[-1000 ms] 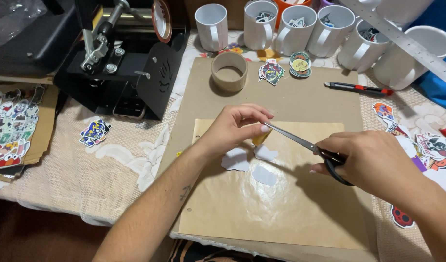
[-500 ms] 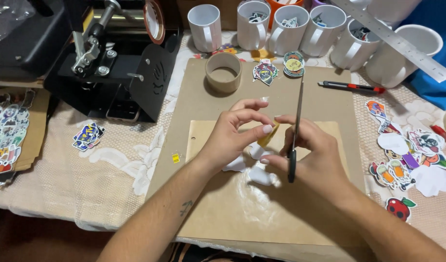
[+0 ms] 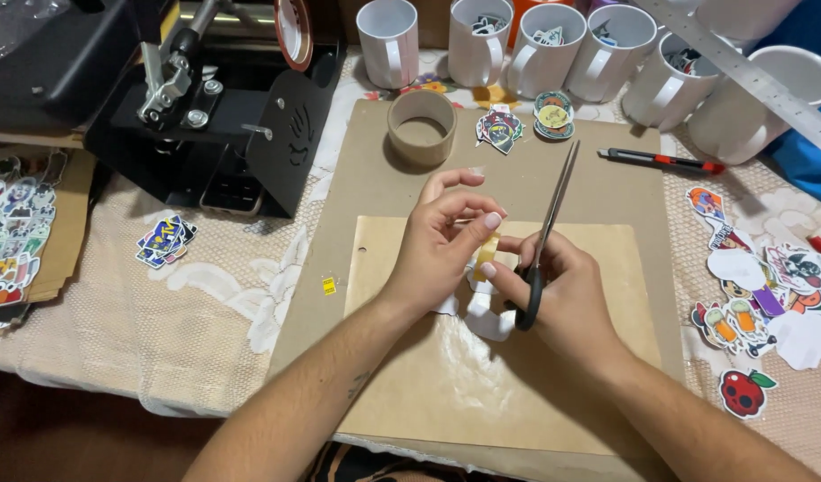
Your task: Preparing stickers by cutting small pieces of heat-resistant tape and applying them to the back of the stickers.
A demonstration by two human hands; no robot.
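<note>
My left hand (image 3: pixel 441 236) is up over the brown backing sheet (image 3: pixel 598 268), fingers curled and thumb and fingertips closed on a small yellowish strip of tape (image 3: pixel 487 256), holding it upright and off the sheet, I'd say so it doesn't stick before I want it to. My right hand (image 3: pixel 562 290) comes in just beside it, thumb and forefinger meeting the same strip, while the other fingers are wrapped around the black handle of the scissors (image 3: pixel 546 234); the blades are shut and point away from me, up toward the mugs (image 3: pixel 553 40), parked out of the way so both sets of fingertips can work. Under my hands lie white paper cut-outs (image 3: pixel 491 321) on a glossy patch of the sheet, close enough to reach. The cardboard tape core (image 3: pixel 421 128) sits at the top of the board, a red-and-black utility knife (image 3: pixel 660 161) to its right, coloured stickers (image 3: pixel 758 295) spread on the lace cloth at my right, and the black mug press (image 3: pixel 223 116) off to my left.
</note>
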